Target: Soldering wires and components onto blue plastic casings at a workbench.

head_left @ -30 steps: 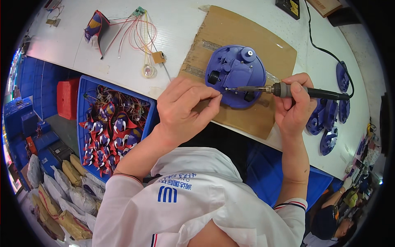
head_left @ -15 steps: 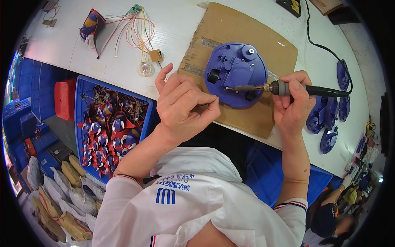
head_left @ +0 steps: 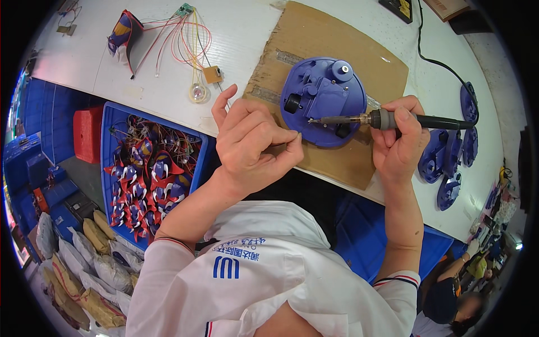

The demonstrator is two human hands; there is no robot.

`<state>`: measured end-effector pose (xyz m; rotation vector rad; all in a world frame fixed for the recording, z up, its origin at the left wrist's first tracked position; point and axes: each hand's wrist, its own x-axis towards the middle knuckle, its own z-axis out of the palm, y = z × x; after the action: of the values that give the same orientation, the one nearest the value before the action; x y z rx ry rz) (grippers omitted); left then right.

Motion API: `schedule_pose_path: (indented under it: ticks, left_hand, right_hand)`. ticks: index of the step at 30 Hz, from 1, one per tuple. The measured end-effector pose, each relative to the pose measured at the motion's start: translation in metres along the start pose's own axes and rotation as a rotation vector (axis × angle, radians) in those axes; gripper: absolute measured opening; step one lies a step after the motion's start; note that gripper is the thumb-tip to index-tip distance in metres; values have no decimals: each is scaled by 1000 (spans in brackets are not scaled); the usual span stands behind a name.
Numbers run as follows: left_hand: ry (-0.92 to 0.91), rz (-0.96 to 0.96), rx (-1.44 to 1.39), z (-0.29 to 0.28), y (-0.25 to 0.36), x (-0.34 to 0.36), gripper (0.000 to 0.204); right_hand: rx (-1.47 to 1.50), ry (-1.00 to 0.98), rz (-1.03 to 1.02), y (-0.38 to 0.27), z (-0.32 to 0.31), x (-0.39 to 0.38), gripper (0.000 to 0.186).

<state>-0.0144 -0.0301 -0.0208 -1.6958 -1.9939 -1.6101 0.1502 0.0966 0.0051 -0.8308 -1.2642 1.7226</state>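
Observation:
A rounded purple plastic base point(head_left: 332, 102), with black wheels and small screws on its upturned side, lies on a brown cardboard sheet point(head_left: 373, 62). My right hand point(head_left: 400, 135) grips a soldering iron point(head_left: 441, 122) by its handle. The iron's metal tip reaches over the lower part of the base, at or very near its surface. At the base's lower left edge, my left hand point(head_left: 250, 140) has thumb and forefinger pinched together, little finger raised. Whatever sits in that pinch is too small to make out.
Left on the white table point(head_left: 106, 73) lie a red-and-blue piece point(head_left: 124, 36) and wires joined to a circuit board point(head_left: 184, 9). A blue bin point(head_left: 203, 163) of similar pieces stands below. More purple bases point(head_left: 432, 157) lie right, near the iron's black cord point(head_left: 443, 63).
The purple base and my left fingertips have shifted very slightly to the right. My right hand and the soldering iron stay almost where they were.

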Motion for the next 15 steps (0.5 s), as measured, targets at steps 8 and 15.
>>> schedule_pose_path:
  ticks: [8, 15]
  left_hand:
    - [-3, 1, 9, 1, 0, 0, 19]
    - [5, 14, 15, 3, -1, -1, 19]
  right_hand:
    - [55, -2, 5, 0, -4, 0, 15]
    - [34, 4, 5, 1, -3, 1, 15]
